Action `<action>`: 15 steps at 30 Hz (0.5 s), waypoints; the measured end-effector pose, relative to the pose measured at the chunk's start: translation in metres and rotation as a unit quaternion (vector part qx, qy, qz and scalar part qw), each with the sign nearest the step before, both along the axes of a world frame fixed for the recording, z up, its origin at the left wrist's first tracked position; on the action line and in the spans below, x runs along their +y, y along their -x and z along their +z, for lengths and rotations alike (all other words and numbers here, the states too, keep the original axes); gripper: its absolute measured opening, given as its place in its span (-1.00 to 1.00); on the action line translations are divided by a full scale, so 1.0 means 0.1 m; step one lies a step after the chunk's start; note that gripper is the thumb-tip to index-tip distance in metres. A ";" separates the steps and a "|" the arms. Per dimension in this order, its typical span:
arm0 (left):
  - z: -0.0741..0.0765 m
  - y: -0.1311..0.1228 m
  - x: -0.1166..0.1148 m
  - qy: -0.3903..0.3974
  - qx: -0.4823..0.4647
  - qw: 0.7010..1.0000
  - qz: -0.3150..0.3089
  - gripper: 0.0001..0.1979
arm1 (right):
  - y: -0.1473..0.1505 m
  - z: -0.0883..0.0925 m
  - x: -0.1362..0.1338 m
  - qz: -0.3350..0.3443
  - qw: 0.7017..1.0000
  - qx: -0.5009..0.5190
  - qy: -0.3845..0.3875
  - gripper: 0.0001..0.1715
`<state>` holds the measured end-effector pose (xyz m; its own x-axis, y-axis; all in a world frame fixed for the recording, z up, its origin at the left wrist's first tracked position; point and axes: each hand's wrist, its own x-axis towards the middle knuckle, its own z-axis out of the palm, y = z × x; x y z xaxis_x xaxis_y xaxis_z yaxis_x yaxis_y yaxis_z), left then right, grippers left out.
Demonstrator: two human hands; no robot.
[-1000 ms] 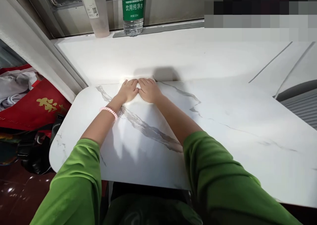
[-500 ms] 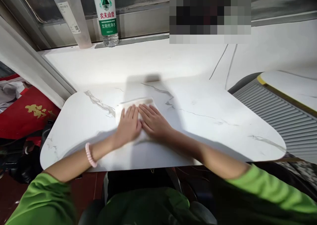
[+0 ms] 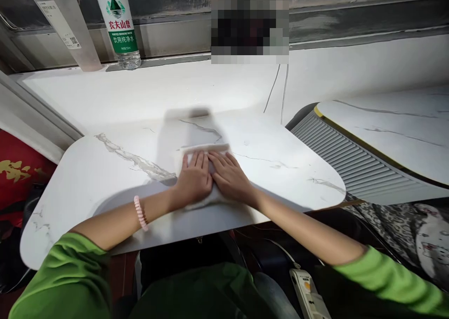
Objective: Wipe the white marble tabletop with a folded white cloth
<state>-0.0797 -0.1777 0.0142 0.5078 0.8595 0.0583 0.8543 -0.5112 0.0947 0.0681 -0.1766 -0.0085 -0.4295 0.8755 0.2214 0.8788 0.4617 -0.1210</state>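
1. white cloth (image 3: 204, 149) lies flat on the marble table (image 3: 87, 183), mid-width, toward the near edge.
2. left hand (image 3: 194, 182): fingers straight, spread flat, pressing the cloth, gripping nothing.
3. right hand (image 3: 230, 178): same, touching the left hand.
4. water bottle (image 3: 119, 26): well apart, far back left.

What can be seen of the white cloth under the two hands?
The white folded cloth looks soft and thin, lying flat on the white marble-patterned table. Its far edge is straight. The left hand and the right hand press flat on it, side by side, covering its middle.
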 end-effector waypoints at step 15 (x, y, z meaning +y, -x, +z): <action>-0.12 0.11 1.78 -0.033 -0.061 0.993 0.101 -0.49 | 0.27 -0.03 1.94 -0.063 0.994 0.093 -0.012 -0.42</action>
